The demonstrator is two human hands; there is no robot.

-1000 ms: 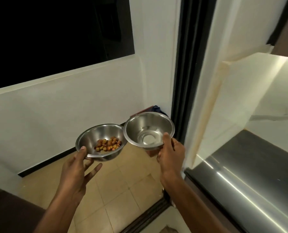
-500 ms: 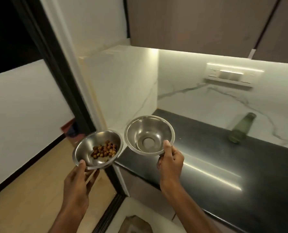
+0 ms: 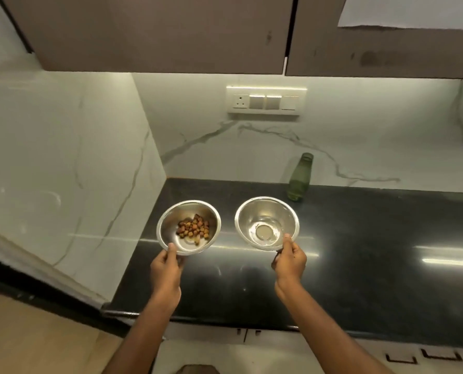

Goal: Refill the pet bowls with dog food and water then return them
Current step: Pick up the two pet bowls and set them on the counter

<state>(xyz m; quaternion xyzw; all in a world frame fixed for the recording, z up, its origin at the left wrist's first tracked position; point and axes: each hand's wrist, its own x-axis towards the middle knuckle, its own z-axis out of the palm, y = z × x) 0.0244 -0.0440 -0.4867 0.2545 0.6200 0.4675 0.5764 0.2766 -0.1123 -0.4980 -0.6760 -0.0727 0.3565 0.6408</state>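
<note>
Both bowls have been carried from the doorway to the counter (image 3: 360,238). Left hand (image 3: 166,268) grasps the kibble bowl (image 3: 188,227), centre frame; right hand (image 3: 289,261) grasps the empty bowl (image 3: 266,223). Bottle (image 3: 299,178) stands behind. Refilling can start.

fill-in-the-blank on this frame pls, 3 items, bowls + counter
1. The left hand holds the steel bowl that contains ____.
2. The bowl in the right hand holds no kibble; this second bowl is made of ____.
3. The green bottle stands on the ____ countertop.

Missing words: kibble; steel; black
</note>
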